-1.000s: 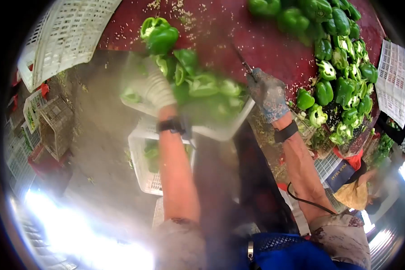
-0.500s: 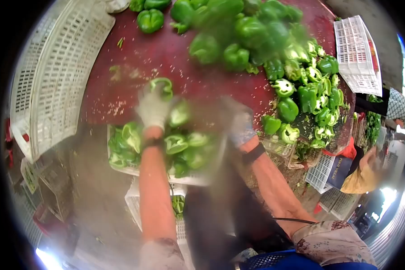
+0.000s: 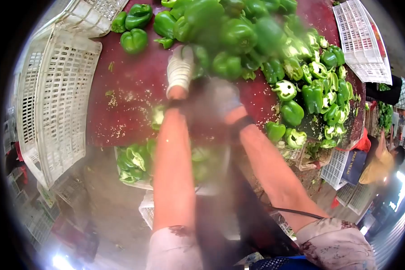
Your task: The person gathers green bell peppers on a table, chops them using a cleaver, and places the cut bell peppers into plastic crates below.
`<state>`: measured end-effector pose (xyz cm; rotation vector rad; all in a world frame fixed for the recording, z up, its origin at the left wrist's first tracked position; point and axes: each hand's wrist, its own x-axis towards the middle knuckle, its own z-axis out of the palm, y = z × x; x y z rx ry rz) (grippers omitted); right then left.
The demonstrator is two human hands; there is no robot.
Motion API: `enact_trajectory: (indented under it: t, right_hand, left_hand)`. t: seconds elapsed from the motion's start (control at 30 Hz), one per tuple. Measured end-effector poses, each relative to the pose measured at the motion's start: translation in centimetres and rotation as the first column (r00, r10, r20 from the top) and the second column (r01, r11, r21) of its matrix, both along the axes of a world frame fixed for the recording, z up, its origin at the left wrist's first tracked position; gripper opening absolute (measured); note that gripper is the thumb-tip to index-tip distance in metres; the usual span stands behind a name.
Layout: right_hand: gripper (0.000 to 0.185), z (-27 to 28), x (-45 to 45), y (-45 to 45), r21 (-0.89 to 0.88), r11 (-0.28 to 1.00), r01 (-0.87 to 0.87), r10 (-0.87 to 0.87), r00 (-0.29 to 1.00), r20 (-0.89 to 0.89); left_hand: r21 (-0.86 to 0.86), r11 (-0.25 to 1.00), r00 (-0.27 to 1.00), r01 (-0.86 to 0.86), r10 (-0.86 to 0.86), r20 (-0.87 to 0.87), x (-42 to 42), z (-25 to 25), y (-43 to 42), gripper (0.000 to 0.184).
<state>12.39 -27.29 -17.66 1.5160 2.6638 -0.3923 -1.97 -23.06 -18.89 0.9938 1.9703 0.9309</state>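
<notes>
My left hand (image 3: 180, 69), in a pale glove, reaches to the near edge of a heap of whole green bell peppers (image 3: 240, 33). Its fingers curl against a green bell pepper (image 3: 200, 60) there, partly hidden by the glove. Close by on the right, my gloved right hand (image 3: 225, 96) hovers over the red table (image 3: 135, 85). A smear blurs its fingers, and whether it holds anything does not show. Left of my left forearm lies a pale cut pepper (image 3: 158, 117). Cut peppers (image 3: 135, 159) fill a crate below the table edge, partly hidden by my arm.
Large white plastic crates (image 3: 63, 94) stand along the left side. Halved peppers (image 3: 317, 69) pile up on the table's right, near another white crate (image 3: 362, 40). Seeds litter the tabletop. Another person in a yellow top (image 3: 377, 167) is at the far right.
My left hand has moved forward from above the crate to the pepper heap, leaving the cut pepper it had near the table edge. My right hand has also moved forward and slightly left.
</notes>
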Motion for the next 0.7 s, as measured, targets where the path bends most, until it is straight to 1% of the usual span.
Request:
enact_trajectory:
  t: [0.03,0.1,0.13,0.2,0.23,0.27,0.3,0.33,0.37,0.4,0.43,0.47,0.5,0.53,0.57,0.6,0.67,0.7]
  right_hand:
    - [0.021,-0.3,0.4,0.3,-0.094,0.992,0.082,-0.092,0.990,-0.111]
    - [0.021,0.8,1.7,0.6,-0.121,0.992,-0.047,0.025,0.984,-0.174]
    - [0.021,1.7,1.9,0.1,-0.133,0.985,-0.114,0.085,0.975,-0.206]
    - [0.021,1.4,2.1,-1.3,-0.050,0.997,-0.056,0.050,0.993,-0.111]
    - [0.021,0.7,2.0,-2.1,-0.017,1.000,-0.020,0.018,0.998,-0.061]
    - [0.021,-0.4,1.8,-2.0,-0.013,1.000,0.004,-0.005,0.994,-0.106]
    - [0.021,-1.6,2.4,-2.3,-0.021,1.000,0.023,-0.026,0.990,-0.137]
    - [0.021,-1.6,3.1,-3.0,-0.038,0.998,0.050,-0.055,0.985,-0.161]
    - [0.017,-2.0,3.4,-3.3,0.016,1.000,-0.009,0.010,0.996,-0.094]
    - [0.014,-2.0,3.2,-3.4,0.064,0.996,-0.066,0.067,0.997,-0.026]
    - [0.014,-1.6,3.1,-3.1,0.108,0.986,-0.127,0.123,0.991,0.045]
    - [0.013,-1.4,3.4,-3.0,0.031,0.996,-0.089,0.090,0.996,-0.024]
    - [0.013,-0.2,3.6,-2.3,-0.049,0.997,-0.053,0.049,0.995,-0.089]
    - [0.014,0.2,3.7,-1.6,-0.121,0.992,-0.023,0.004,0.988,-0.155]
    - [0.014,-0.5,4.0,-1.5,0.015,0.995,-0.095,0.096,0.992,-0.081]
    - [0.015,-1.2,4.4,-1.6,0.142,0.974,-0.179,0.180,0.984,0.007]
    - [0.015,-1.6,5.0,-1.5,0.120,0.980,-0.158,0.162,0.987,-0.025]
    - [0.018,-0.6,4.7,-1.0,-0.033,0.997,-0.069,0.063,0.987,-0.147]
  left_hand:
    - [-0.010,1.000,1.000,-0.014,0.015,0.016,0.1,-0.5,0.3,0.048]
    - [0.210,0.976,0.993,-0.062,0.081,-0.083,0.9,-1.7,-1.3,0.044]
    - [0.154,0.987,0.996,-0.054,0.064,-0.059,1.2,-0.5,-2.7,0.046]
    - [-0.043,0.998,0.999,-0.034,0.032,-0.042,2.1,2.9,-4.4,0.044]
    - [-0.026,0.998,0.996,-0.053,0.051,-0.068,2.2,2.2,-4.8,0.043]
    - [-0.001,0.997,0.993,-0.076,0.076,-0.087,2.3,1.3,-4.7,0.042]
    - [0.003,1.000,0.984,-0.005,0.006,-0.180,2.4,3.0,-4.6,0.042]
    - [-0.009,0.997,0.961,0.073,-0.072,-0.266,2.8,3.9,-5.0,0.042]
    - [0.045,0.997,0.966,0.062,-0.049,-0.254,2.6,3.8,-5.2,0.042]
    - [0.052,0.995,0.968,0.087,-0.072,-0.240,2.1,2.9,-5.2,0.043]
    - [0.105,0.990,0.981,0.093,-0.073,-0.181,1.6,2.1,-5.0,0.043]
    - [0.095,0.995,0.999,0.034,-0.034,0.005,1.2,1.1,-5.2,0.044]
    - [0.073,0.997,0.983,-0.037,0.023,0.185,0.9,0.8,-5.3,0.044]
    - [-0.035,0.988,0.877,-0.151,0.150,0.456,0.4,1.4,-4.8,0.044]
    - [-0.043,0.986,0.831,-0.164,0.162,0.532,-0.3,-1.0,-4.3,0.047]
    - [-0.109,0.985,0.802,-0.132,0.171,0.573,-0.8,-1.0,-4.3,0.047]
    - [-0.233,0.971,0.735,-0.060,0.201,0.648,-1.3,-0.8,-3.9,0.044]
    - [-0.206,0.976,0.716,-0.066,0.190,0.672,-1.3,-0.4,-4.2,0.043]
